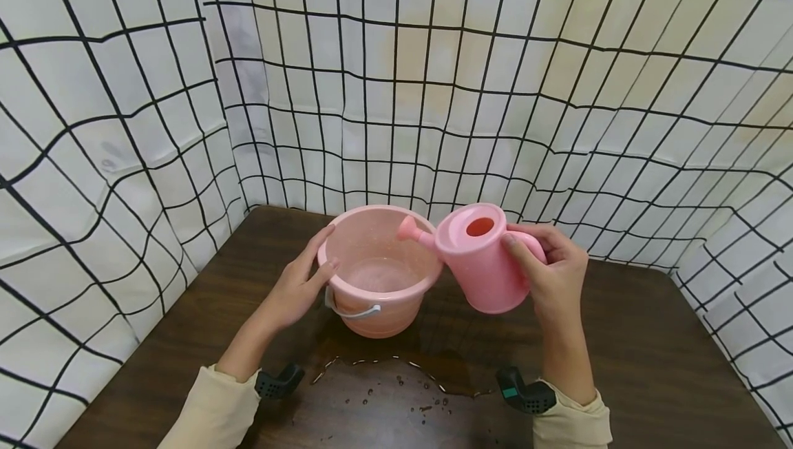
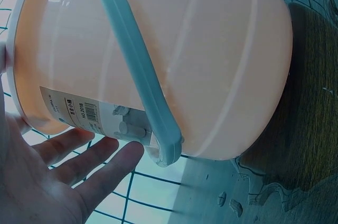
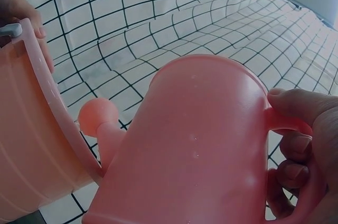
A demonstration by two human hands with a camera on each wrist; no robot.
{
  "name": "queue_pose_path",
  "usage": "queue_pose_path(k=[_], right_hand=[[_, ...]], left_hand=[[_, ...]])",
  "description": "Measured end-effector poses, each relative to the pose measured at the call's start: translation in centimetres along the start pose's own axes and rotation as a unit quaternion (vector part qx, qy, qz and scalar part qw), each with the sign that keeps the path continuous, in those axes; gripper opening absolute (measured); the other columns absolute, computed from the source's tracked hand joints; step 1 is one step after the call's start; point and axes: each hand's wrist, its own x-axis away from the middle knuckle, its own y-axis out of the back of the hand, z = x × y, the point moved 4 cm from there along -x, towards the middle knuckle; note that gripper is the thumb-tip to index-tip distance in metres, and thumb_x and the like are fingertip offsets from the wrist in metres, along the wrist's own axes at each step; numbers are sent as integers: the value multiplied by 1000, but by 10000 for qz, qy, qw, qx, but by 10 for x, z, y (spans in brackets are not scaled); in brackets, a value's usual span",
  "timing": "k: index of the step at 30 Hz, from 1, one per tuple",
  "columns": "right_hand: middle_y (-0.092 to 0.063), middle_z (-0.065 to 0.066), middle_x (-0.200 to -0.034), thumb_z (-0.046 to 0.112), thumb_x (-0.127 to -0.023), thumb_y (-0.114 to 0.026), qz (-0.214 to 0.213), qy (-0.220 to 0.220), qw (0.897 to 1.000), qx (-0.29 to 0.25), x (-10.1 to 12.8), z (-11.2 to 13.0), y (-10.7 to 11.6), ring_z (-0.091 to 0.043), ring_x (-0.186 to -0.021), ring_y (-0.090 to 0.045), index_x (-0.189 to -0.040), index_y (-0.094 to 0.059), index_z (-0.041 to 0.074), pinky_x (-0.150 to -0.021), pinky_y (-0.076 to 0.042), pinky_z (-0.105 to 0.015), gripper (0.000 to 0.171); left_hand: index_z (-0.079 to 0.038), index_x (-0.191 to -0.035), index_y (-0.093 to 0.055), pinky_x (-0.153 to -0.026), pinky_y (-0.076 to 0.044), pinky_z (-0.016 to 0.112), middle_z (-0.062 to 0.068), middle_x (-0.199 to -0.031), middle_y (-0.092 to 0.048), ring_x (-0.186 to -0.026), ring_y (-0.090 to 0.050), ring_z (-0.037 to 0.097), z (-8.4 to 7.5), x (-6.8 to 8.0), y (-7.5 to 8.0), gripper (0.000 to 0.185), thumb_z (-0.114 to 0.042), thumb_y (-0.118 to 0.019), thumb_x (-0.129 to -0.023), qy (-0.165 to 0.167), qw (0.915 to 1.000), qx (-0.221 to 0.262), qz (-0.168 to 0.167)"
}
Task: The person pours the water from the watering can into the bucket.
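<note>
A pink bucket (image 1: 381, 311) stands on the dark table, with a shallow layer of water at its bottom. My left hand (image 1: 303, 284) holds its left rim, thumb over the edge and the other fingers along the outer wall. In the left wrist view, fingertips lie beside the label (image 2: 95, 115) and the pale handle (image 2: 134, 49). My right hand (image 1: 554, 266) grips the handle of a pink watering can (image 1: 486, 270), fingers curled through it. The can tilts left, its spout (image 1: 416, 231) reaching over the bucket's right rim.
Spilled water (image 1: 396, 366) and several drops spread over the table (image 1: 644, 359) in front of the bucket. White sheets behind a black wire grid (image 1: 396, 84) enclose the table at the back and sides. A black wrist device (image 1: 526, 394) sits at each sleeve.
</note>
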Motion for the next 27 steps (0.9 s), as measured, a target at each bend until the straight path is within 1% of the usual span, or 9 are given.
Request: queue_pose_path(k=[4, 9, 19, 22, 25, 27], right_hand=[[-74, 1, -86, -6, -79, -73, -21, 109, 9999, -53, 0, 0, -2, -15, -77, -63, -97, -69, -12, -65, -57, -21, 19], [-74, 1, -84, -6, -79, -73, -162, 297, 9994, -86, 0, -1, -1, -14, -74, -63, -96, -69, -14, -65, -57, -20, 19], [-73, 0, -80, -5, -78, -74, -376, 212, 9989, -180, 0, -2, 1, -13, -71, -63, -91, -66, -15, -64, -57, -20, 19], [-72, 1, -78, -4, -78, -75, -412, 184, 9987, -217, 0, -2, 1, -12, -69, -62, -88, -66, -12, -63, -56, -19, 16], [-71, 2, -76, -3, -78, -75, -430, 145, 9988, -193, 0, -1, 2, -11, -66, -61, -85, -67, -6, -62, -56, -19, 11], [-70, 1, -74, -4, -77, -75, -433, 147, 9987, -216, 0, -1, 2, -11, -64, -59, -83, -66, -4, -60, -55, -18, 10]], left_hand=[[-25, -156, -17, -107, -34, 64, 12, -161, -23, -143, -32, 39, 0, 1, 1, 61, -31, -43, -101, -4, 10000, -38, -14], [-25, -156, -17, -108, -33, 63, 11, -161, -23, -143, -31, 38, 0, 0, 1, 60, -32, -43, -101, 4, 10000, -12, -11], [-24, -155, -19, -109, -32, 63, 11, -160, -24, -144, -31, 37, -2, -1, 1, 61, -28, -45, -101, -31, 10000, -7, -23], [-25, -155, -19, -109, -32, 62, 10, -160, -24, -144, -31, 37, -3, -1, 1, 61, -28, -45, -101, -28, 10000, -18, -23], [-25, -155, -19, -109, -33, 63, 11, -160, -25, -143, -32, 37, -3, -1, 1, 61, -28, -45, -101, -13, 10000, -22, -11], [-25, -155, -18, -108, -33, 63, 11, -160, -25, -143, -32, 37, -2, 0, 1, 61, -29, -45, -101, -1, 10000, -21, -6]])
